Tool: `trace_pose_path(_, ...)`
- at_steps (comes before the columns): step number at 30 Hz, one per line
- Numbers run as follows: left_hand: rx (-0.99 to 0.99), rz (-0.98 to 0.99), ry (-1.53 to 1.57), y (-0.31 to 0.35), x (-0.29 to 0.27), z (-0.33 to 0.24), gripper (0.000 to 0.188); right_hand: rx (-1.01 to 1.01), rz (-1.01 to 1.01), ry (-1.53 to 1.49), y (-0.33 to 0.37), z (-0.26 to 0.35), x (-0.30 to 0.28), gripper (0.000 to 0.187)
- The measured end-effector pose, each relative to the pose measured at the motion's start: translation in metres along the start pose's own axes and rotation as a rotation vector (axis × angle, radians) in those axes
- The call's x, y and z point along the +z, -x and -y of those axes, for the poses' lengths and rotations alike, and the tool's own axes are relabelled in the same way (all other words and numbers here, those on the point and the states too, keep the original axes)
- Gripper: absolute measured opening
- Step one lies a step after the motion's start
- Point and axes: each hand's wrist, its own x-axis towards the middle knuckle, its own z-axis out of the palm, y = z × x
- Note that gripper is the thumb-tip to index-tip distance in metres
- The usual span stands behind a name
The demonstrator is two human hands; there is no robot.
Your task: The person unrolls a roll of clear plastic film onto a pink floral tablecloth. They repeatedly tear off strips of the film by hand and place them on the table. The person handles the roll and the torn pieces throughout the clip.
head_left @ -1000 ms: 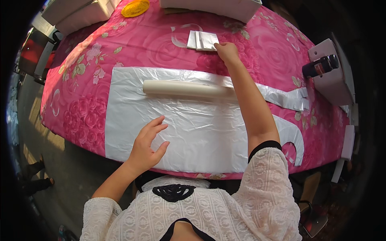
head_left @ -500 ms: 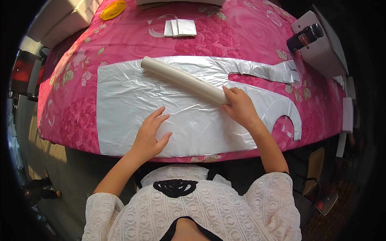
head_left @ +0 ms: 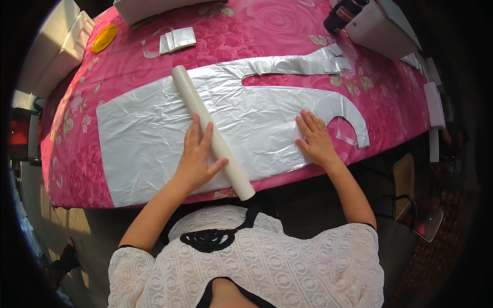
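Observation:
A silvery-white plastic apron (head_left: 277,118) lies spread over the table, its neck loops and strap toward the right. Across its left half rests a pale tube (head_left: 210,126), slanting from the far side down past the near table edge. My left hand (head_left: 196,156) is against the tube's left side, fingers spread and fingertips on it. Flat on the apron, beside the curved cut-out at the right, my right hand (head_left: 316,137) has its fingers stretched out and holds nothing.
The table has a pink floral cloth (head_left: 246,31). A folded silvery packet (head_left: 177,40) lies beyond the apron, with a yellow disc (head_left: 104,38) farther left. White boxes (head_left: 382,31) and a dark bottle (head_left: 345,14) stand at the back right. A chair (head_left: 405,187) is at the right.
The tube has turned from lying mostly crosswise to pointing steeply toward me. My right hand has let go of it and moved to the apron's right part; my left hand now touches it.

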Motion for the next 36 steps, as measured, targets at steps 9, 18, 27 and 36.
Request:
trace_pose_path(9, -0.013, -0.134, 0.146, -0.006, 0.019, -0.009, 0.086, 0.675, -0.17, 0.405, 0.015, -0.083, -0.075, 0.044)
trace_pose_path(18, 0.054, 0.031, 0.052, -0.017, 0.031, -0.033, 0.089, -0.149, -0.106, -0.174, -0.029, 0.068, 0.018, 0.066)
trace_pose_path(27, 0.035, 0.051, -0.047, -0.018, 0.046, -0.059, 0.084, 0.567, -0.432, 0.031, 0.033, -0.153, 0.022, 0.037)
trace_pose_path(36, 0.022, 0.041, -0.111, -0.017, 0.05, -0.066, 0.082, 0.494, -0.686, -0.191, 0.008, -0.054, -0.03, 0.014)
